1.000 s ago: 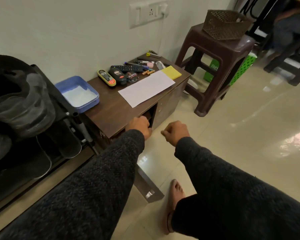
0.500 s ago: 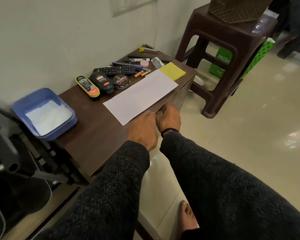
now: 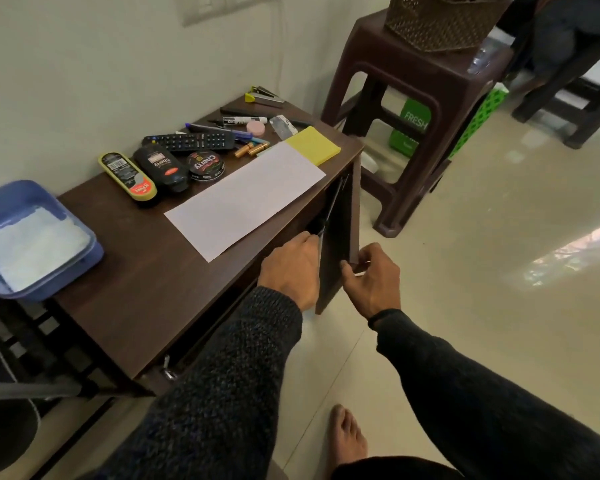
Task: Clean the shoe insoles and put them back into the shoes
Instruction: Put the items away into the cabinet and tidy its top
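The free edge of a dark wooden cabinet door (image 3: 343, 216), swung open from the low cabinet (image 3: 146, 282), is pinched near its corner between the thumb and curled fingers of the right hand (image 3: 369, 282). The left hand (image 3: 291, 268) is reached into the opening just beside the door; its fingertips are hidden inside, so whether anything is held cannot be told. No shoes or insoles can be made out in the cabinet's dark interior. On the cabinet top a white sheet of paper (image 3: 246, 199) is laid near the front edge, with a yellow cloth (image 3: 314, 145) touching its far end. Behind the paper are set a shoe brush (image 3: 127, 176), a polish bottle (image 3: 161, 168), a round polish tin (image 3: 205, 165), a remote control (image 3: 191, 142) and a scatter of pens. At the cabinet's left end a blue tub (image 3: 32, 237) is seen, holding something white. A brown plastic stool (image 3: 416, 109) stands beyond the door, with a woven basket (image 3: 440, 20) on it.
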Action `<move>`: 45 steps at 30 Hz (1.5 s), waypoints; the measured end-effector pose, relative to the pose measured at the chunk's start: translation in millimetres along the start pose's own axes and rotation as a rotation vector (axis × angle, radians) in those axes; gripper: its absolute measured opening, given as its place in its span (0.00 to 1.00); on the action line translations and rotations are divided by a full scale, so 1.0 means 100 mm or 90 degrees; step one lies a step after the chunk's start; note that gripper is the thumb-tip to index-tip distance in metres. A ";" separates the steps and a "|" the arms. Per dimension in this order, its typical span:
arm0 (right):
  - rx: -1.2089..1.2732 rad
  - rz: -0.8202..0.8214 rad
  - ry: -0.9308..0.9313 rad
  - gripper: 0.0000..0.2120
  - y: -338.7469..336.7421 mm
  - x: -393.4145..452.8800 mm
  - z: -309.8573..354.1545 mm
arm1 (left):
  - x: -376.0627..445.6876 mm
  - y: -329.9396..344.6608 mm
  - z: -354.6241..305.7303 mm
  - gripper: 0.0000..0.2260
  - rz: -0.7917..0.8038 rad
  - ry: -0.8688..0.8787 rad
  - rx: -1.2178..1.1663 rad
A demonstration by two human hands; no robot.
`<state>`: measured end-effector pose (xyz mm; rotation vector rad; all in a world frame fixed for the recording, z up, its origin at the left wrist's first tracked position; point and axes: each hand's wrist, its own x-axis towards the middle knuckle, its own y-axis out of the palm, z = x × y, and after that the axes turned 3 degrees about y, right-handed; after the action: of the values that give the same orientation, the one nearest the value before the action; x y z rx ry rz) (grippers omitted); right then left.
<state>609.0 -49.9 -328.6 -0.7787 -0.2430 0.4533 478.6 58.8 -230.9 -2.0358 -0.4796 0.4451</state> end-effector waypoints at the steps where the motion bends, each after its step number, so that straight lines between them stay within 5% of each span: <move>1: 0.001 -0.007 0.009 0.12 -0.08 0.00 -0.08 | 0.00 0.02 -0.03 0.24 0.004 0.002 -0.001; 13: -0.085 -0.149 0.150 0.11 -0.99 0.73 -0.80 | 0.00 0.21 -0.24 0.17 -0.012 0.028 -0.015; 25: -0.183 -0.122 0.214 0.12 -1.36 1.96 -1.02 | 0.10 0.05 0.01 0.18 -0.124 0.052 0.021; 33: -0.348 -0.077 0.304 0.09 -1.32 2.28 -0.71 | -0.15 -0.32 0.70 0.15 -0.228 -0.036 0.116; 36: -0.339 -0.144 0.099 0.18 -1.14 2.12 -0.28 | -0.19 -0.38 0.85 0.19 -0.244 -0.100 0.126; 39: -0.226 -0.082 -0.154 0.16 -0.88 1.91 0.44 | -0.17 -0.43 0.95 0.23 -0.251 -0.170 0.136; 45: -0.077 0.044 -0.160 0.15 -0.29 1.92 1.49 | -0.11 -0.54 1.27 0.28 -0.207 -0.279 0.054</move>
<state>731.0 115.8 -196.1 -0.8507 -0.4819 0.6072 398.0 170.8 -242.3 -1.7339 -1.0212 0.6993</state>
